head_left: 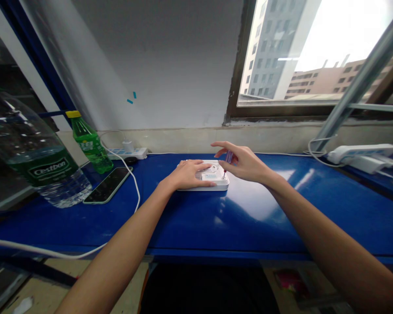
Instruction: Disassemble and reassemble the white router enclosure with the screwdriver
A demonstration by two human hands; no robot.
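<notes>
A white plastic device (225, 186) with a ridged face and a pale label lies flat on the blue table. My left hand (190, 173) rests over its left part, fingers and thumb stretched out and apart, pressing on its top. In my right hand (244, 162) is a small screwdriver (229, 156) with a clear purplish handle, held between thumb and fingers. Its thin shaft points down, and the tip meets the device near the right front corner. Some of my right fingers extend outward. Whether a screw sits under the tip is too small to tell.
On the left of the blue table (183, 222) stand a large water bottle (49, 168) and a green soda bottle (91, 146), beside a phone (109, 185). A white cable (136, 183) runs nearby. Power strips (137, 152) lie at the back left and far right, near a metal post (343, 104).
</notes>
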